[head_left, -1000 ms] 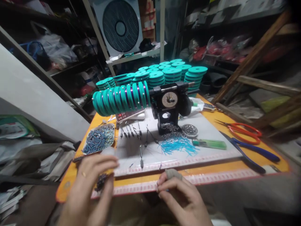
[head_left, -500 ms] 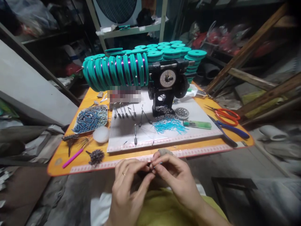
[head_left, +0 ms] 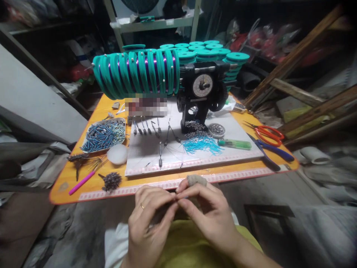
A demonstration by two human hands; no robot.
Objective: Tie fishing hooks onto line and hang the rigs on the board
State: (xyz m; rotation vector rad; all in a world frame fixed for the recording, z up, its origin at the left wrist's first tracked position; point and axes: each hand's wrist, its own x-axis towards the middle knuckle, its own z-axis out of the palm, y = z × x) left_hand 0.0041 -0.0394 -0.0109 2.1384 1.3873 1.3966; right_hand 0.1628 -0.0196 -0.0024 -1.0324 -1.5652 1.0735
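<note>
My left hand (head_left: 147, 219) and my right hand (head_left: 208, 212) meet fingertip to fingertip just below the near edge of the orange table (head_left: 195, 178). Both are pinched on something tiny that I cannot make out. A ring sits on a left finger, and the right thumb wears a grey wrap. Beyond them lies a white board (head_left: 156, 152) with several small weighted rigs, a heap of thin blue tubes (head_left: 202, 145) and a small dish of metal beads (head_left: 216, 130). A black winding machine (head_left: 202, 96) carries a row of teal spools (head_left: 136, 74).
A tray of blue-grey pieces (head_left: 103, 134) and a white lump (head_left: 117, 154) sit at the left, with a pink stick (head_left: 80, 183) and a dark cluster (head_left: 111, 181). A green lighter (head_left: 234, 143), orange scissors (head_left: 266, 134) and blue pliers (head_left: 272, 152) lie right. Stacked teal spools (head_left: 212, 57) stand behind.
My left hand left the dark cluster at the table's left and came in to meet my right hand. The view tilted down, and both hands now pinch together near my lap.
</note>
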